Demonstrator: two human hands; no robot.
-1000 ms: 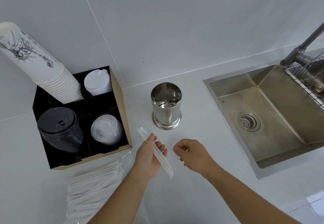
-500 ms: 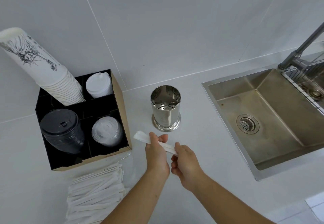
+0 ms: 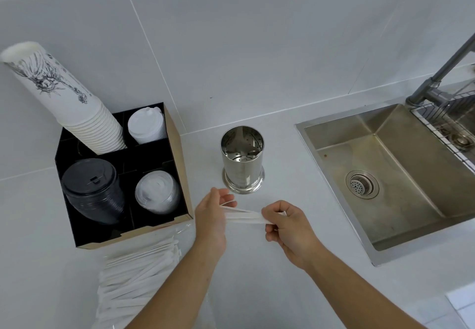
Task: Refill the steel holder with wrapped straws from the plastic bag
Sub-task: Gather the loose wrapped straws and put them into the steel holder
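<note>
The steel holder point(image 3: 242, 164) stands upright on the white counter, and nothing shows inside it. Just in front of it both hands hold a few wrapped straws point(image 3: 244, 217) stretched level between them. My left hand point(image 3: 212, 219) pinches their left end; my right hand point(image 3: 288, 225) is closed around their right end. The clear plastic bag point(image 3: 133, 282) with several wrapped straws lies flat at the lower left, beside my left forearm.
A black and brown organiser box point(image 3: 177, 164) at the left holds stacked paper cups point(image 3: 66, 97) and stacks of lids. A steel sink point(image 3: 390, 174) with a grey tap point(image 3: 442, 71) lies at the right. White tiled wall behind.
My left hand held the straws alone a second ago. My right hand came in and gripped their other end, and the two hands have since drawn apart along the straws.
</note>
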